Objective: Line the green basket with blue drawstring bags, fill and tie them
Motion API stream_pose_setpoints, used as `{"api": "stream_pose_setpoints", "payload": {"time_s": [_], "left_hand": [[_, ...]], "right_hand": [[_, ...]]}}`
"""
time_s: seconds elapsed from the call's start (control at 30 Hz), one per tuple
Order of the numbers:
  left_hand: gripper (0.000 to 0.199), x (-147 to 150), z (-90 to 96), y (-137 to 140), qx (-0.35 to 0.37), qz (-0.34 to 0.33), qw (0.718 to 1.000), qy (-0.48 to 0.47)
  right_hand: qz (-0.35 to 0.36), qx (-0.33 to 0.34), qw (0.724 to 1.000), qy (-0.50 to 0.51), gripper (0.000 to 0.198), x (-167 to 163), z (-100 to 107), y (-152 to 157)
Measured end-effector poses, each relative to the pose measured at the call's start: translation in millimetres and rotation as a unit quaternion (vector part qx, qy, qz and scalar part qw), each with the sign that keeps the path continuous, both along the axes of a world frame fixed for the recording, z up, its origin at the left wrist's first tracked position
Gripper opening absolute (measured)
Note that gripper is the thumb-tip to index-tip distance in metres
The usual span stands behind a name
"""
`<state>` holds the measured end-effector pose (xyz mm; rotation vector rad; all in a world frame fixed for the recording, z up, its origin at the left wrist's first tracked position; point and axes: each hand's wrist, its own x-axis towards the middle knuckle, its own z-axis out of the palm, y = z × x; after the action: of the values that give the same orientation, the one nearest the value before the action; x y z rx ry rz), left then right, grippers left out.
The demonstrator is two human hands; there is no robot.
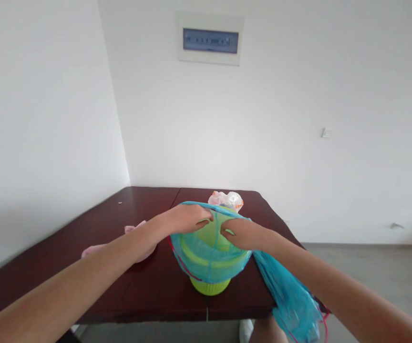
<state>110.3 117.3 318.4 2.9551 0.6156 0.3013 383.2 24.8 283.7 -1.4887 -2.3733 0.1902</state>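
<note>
Two bare forearms, mine, come in from the lower corners. Below the near edge of the worktop (163, 291), part of a leg (268, 331) shows. Loose blue plastic bundle (285, 288) slumps over the worktop's right edge, pinkish-red string (325, 321) at its low end; can't tell whether it joins the film on the bin. Green bin (210, 287) stands upright near the front edge, ribbed at the base, mouth towards me. Translucent blue film (209, 270) covers its rim and upper wall, red drawstring (181, 263) along the left front. My left hand (191, 219) lies at the far left of the rim, fingers curled inward over the mouth. My right hand (242, 233) is at the right of the rim, fingers bent too, near the left. Can't tell if either one grips the film. Pink cloth-like item (92, 249) to the left, partly hidden by my left forearm. Crumpled whitish plastic bag (234, 200), orange marks, just behind the bin. Farther back: white wall (263, 119), panel box (209, 40), small switch (326, 133).
</note>
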Motion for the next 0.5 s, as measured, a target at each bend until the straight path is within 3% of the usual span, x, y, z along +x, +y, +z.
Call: {"api": "stream_pose_setpoints", "payload": {"time_s": [0.1, 0.17, 0.33, 0.5], "left_hand": [[0.032, -11.2, 2.4, 7.0, -0.033, -0.057, 0.997, -0.051], [0.032, -10.2, -6.3, 15.9, -0.053, -0.073, 0.993, -0.081], [0.028, 0.4, -45.4, 41.6, -0.07, 0.033, 0.982, -0.173], [0.035, 8.2, -60.3, 57.0, -0.078, 0.101, 0.975, -0.183]], "right_hand": [[0.001, 0.005, 0.999, 0.047, 0.038, 19.8, -2.3, -10.4], [-0.019, 0.029, 0.995, 0.097, 0.04, 25.8, -12.0, -13.6], [-0.163, 0.116, 0.947, 0.25, 0.035, 28.5, -47.2, -5.5], [-0.176, 0.093, 0.931, 0.308, 0.046, 32.0, -66.3, 10.8]]}}
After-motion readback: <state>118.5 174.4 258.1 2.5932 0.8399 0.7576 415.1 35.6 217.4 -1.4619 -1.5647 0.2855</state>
